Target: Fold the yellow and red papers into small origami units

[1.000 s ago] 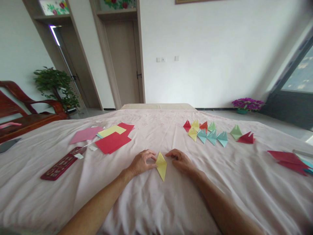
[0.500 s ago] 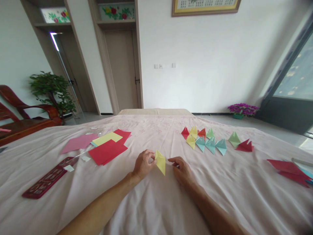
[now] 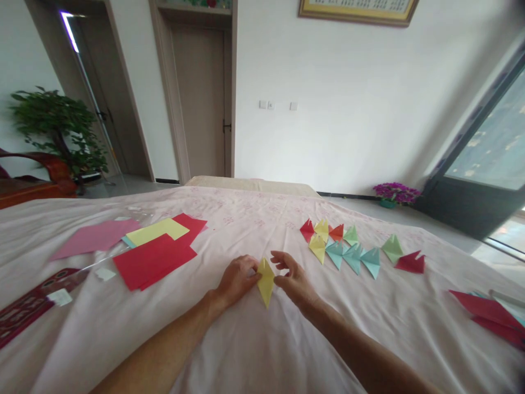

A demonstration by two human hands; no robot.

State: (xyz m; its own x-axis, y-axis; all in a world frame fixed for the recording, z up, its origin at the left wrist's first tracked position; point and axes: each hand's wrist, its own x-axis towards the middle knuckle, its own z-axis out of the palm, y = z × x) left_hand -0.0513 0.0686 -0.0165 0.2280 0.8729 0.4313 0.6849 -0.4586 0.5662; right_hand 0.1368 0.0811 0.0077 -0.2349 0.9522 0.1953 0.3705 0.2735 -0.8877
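At 6 o'clock in view, the left hand point(image 3: 238, 280) pinches a yellow folded paper point(image 3: 266, 285) by its 9 o'clock edge; the right hand point(image 3: 296, 280) is spread, thumb near the 3 o'clock corner, contact unclear. Folding seems in hand; further creasing likely calls for a steady left pinch.

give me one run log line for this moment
left hand: holding yellow folded paper | right hand: at right edge, contact unclear | folded pieces: right side | flat sheets: left side
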